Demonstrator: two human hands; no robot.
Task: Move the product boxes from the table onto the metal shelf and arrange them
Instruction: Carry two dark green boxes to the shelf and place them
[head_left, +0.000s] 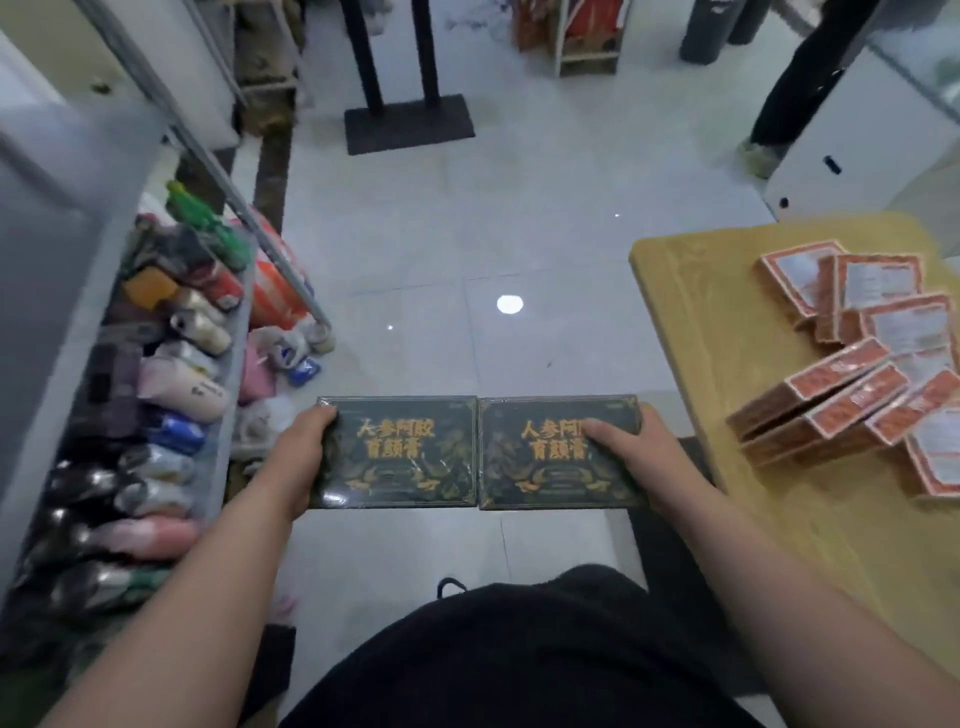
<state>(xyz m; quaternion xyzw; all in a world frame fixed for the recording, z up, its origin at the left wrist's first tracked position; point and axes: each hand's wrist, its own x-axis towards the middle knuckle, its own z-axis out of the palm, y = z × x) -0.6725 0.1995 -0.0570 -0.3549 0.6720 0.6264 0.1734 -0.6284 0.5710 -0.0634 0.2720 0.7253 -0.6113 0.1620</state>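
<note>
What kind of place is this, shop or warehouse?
Likely a small shop or stockroom: a shelf crammed with packaged goods, identical orange-red boxes heaped on the yellow table, and two matching dark green boxes being carried.

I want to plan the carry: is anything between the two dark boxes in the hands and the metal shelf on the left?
Nothing visible blocks the path: the dark boxes, held by the left hand and right hand, are over open floor, right of the metal shelf. But its visible tier is crowded with packets.
</note>
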